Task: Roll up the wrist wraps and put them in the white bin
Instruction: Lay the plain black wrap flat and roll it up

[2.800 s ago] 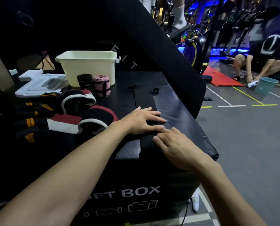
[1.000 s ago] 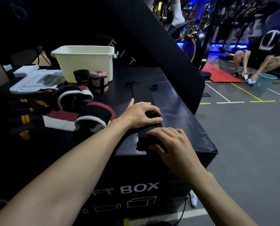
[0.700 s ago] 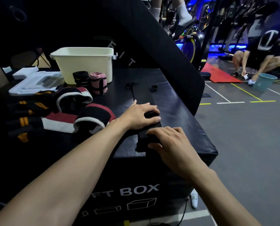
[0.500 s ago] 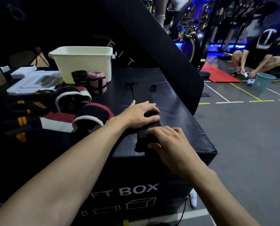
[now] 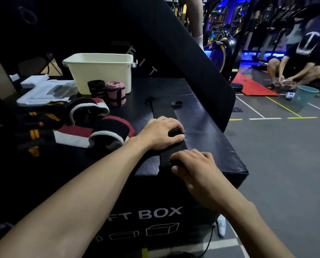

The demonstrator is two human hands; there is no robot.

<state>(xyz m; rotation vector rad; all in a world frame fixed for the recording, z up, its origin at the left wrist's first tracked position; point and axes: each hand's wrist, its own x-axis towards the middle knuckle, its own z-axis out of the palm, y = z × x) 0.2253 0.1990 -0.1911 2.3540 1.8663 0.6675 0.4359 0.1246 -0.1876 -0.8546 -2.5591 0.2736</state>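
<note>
**Starting a tight roll at the near end of the black wrap**

A dim gym, machines and blue light at the back; the work lies on the padded black surface (image 5: 207, 131) of a soft box. A long black wrist wrap (image 5: 164, 111) runs flat from the near edge away from the person. The left hand (image 5: 160, 134) rests across its middle, fingers curled over a dark bit of the strap, pinning it. The right hand (image 5: 196, 171), just nearer than the left, pinches the near end between thumb and fingers where a fold has begun.

To do this well, I judge the first turn matters most: keep it narrow and square to the strap's edges, or the roll will cone. The left hand should press lightly and slide away ahead of the roll, keeping the strap taut and straight. Roll away from the body.

Beyond the left hand and to its left stands the white bin (image 5: 99, 73), with two rolled wraps (image 5: 107, 92), one black and one pink, just in front of it, not yet inside. Unrolled wraps (image 5: 84, 123) lie left of the left hand.
</note>
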